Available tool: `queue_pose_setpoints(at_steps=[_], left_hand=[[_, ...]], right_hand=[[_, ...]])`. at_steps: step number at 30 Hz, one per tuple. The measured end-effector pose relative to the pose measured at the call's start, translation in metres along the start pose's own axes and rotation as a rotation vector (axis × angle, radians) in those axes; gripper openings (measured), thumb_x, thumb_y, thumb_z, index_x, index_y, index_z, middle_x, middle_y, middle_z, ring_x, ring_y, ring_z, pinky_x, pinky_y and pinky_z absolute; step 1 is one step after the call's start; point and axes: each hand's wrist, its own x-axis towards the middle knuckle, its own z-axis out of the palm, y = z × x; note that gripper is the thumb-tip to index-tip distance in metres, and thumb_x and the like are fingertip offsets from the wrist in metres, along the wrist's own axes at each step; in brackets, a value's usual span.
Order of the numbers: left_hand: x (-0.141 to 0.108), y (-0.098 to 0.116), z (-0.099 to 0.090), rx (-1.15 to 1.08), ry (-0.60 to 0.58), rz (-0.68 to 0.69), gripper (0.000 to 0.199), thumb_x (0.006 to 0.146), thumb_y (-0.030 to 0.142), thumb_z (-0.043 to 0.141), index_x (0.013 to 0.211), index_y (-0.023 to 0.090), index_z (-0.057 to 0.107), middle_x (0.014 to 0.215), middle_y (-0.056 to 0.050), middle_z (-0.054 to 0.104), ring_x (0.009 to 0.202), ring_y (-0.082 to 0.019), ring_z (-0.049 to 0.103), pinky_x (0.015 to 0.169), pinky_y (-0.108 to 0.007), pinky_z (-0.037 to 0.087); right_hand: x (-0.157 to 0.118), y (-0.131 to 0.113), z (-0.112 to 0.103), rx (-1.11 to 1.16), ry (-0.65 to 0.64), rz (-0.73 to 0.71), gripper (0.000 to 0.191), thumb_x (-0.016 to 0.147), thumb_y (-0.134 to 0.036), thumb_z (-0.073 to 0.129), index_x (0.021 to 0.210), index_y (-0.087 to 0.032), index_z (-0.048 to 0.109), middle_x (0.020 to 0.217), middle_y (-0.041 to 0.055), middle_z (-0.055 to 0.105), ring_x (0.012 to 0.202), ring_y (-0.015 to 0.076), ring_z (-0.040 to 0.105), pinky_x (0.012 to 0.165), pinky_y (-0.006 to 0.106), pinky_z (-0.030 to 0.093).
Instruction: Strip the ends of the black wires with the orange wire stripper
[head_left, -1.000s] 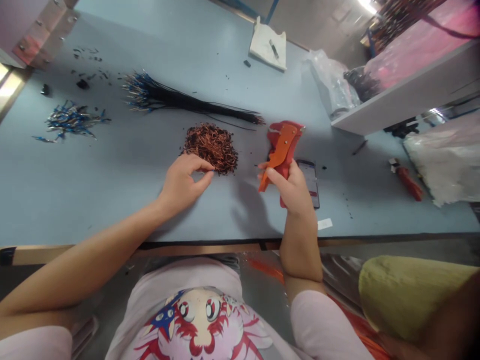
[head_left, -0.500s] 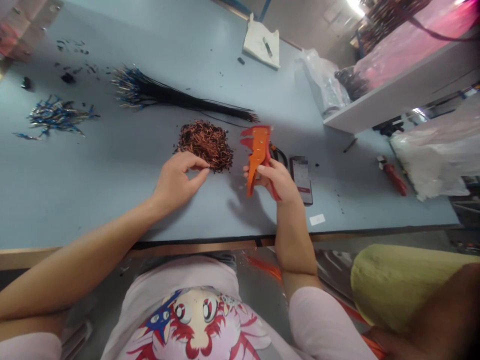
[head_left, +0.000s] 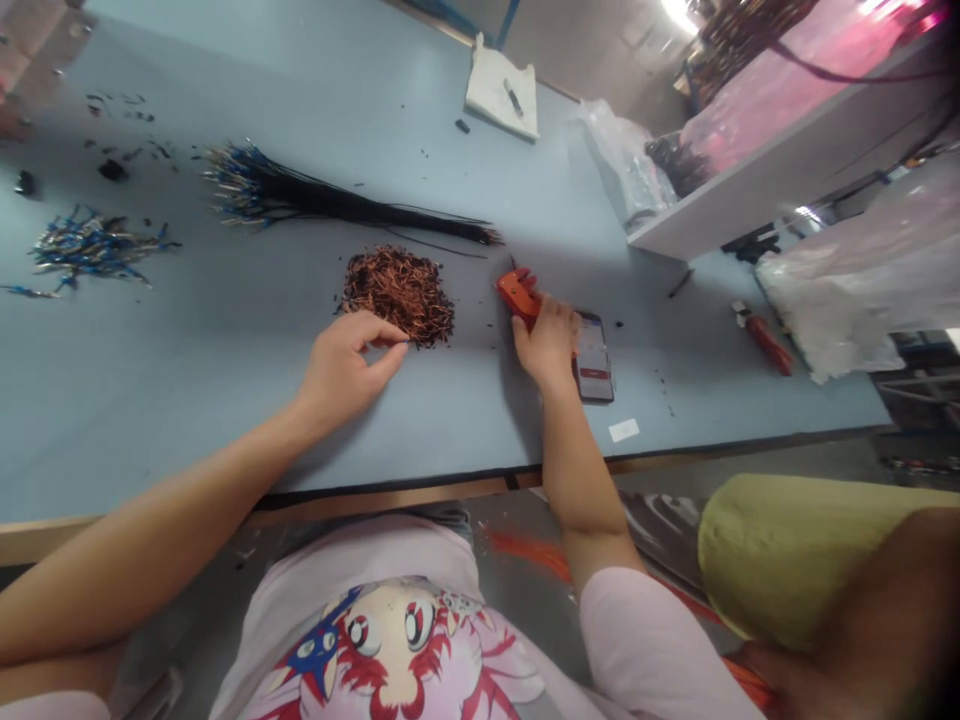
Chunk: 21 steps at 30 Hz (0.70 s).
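My left hand (head_left: 349, 362) is closed in a pinch at the lower left edge of a pile of copper wire bits (head_left: 397, 292). A tiny bluish-dark thing shows at its fingertips, too small to name. My right hand (head_left: 549, 342) is wrapped over an orange and red wire stripper (head_left: 517, 290), low on the table, jaws pointing away to the left. Its handles are mostly hidden beneath the hand. Right beside that hand lies a phone (head_left: 595, 360) with its screen lit. Beyond the pile stretches a bundle of black wires (head_left: 345, 204) with blue and metal ends at the left.
Loose blue-tipped terminals (head_left: 94, 247) lie at the left of the table. A white cloth (head_left: 501, 90) with a marker on it is at the far edge. A shelf (head_left: 720, 205), red-handled pliers (head_left: 765, 338) and plastic bags (head_left: 825, 300) occupy the right side.
My right hand has lowered the wire stripper from an upright hold to the table near the phone, turning palm down. My left hand keeps its pinch by the pile. The view has shifted slightly.
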Motion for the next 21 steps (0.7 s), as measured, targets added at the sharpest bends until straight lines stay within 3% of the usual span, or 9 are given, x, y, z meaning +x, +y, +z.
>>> queue_pose_setpoints(at_steps=[3, 6, 10, 15, 21], left_hand=[[0.001, 0.002, -0.001, -0.014, 0.014, 0.003, 0.016, 0.086, 0.029, 0.061, 0.085, 0.019, 0.074, 0.084, -0.002, 0.073, 0.079, -0.016, 0.062, 0.075, -0.031, 0.047], [0.003, 0.002, -0.002, -0.01, 0.04, -0.006, 0.016, 0.085, 0.03, 0.062, 0.084, 0.02, 0.074, 0.083, -0.002, 0.073, 0.078, -0.016, 0.062, 0.072, -0.03, 0.047], [0.004, 0.001, -0.002, 0.006, 0.056, -0.015, 0.015, 0.085, 0.03, 0.062, 0.084, 0.021, 0.074, 0.084, -0.002, 0.074, 0.077, -0.016, 0.062, 0.071, -0.03, 0.047], [0.004, -0.001, 0.0, -0.019, 0.059, 0.004, 0.013, 0.084, 0.028, 0.063, 0.083, 0.02, 0.074, 0.082, -0.002, 0.073, 0.075, -0.016, 0.062, 0.068, -0.029, 0.046], [0.006, -0.003, 0.0, -0.043, 0.047, -0.035, 0.012, 0.083, 0.026, 0.064, 0.084, 0.02, 0.075, 0.083, -0.002, 0.073, 0.076, -0.015, 0.062, 0.069, -0.027, 0.047]], right_hand=[[-0.005, -0.005, -0.006, -0.017, 0.021, -0.09, 0.048, 0.092, -0.033, 0.059, 0.134, -0.013, 0.061, 0.136, 0.0241, 0.057, 0.127, 0.0432, 0.046, 0.103, 0.06, 0.034], [-0.013, -0.011, -0.009, -0.053, -0.006, -0.229, 0.029, 0.094, -0.029, 0.056, 0.117, -0.018, 0.071, 0.124, 0.0187, 0.065, 0.12, 0.04, 0.05, 0.1, 0.057, 0.034], [-0.022, -0.024, -0.001, -0.159, -0.11, -0.331, 0.03, 0.098, -0.022, 0.047, 0.106, -0.016, 0.075, 0.115, 0.0187, 0.069, 0.116, 0.0395, 0.052, 0.097, 0.053, 0.035], [-0.026, -0.035, 0.003, -0.147, -0.163, -0.367, 0.029, 0.099, -0.022, 0.046, 0.107, -0.015, 0.073, 0.113, 0.0163, 0.072, 0.115, 0.0366, 0.056, 0.096, 0.048, 0.036], [-0.029, -0.031, -0.006, -0.181, -0.186, -0.314, 0.027, 0.098, -0.026, 0.051, 0.11, -0.012, 0.071, 0.107, 0.0195, 0.075, 0.107, 0.0377, 0.062, 0.093, 0.049, 0.037]])
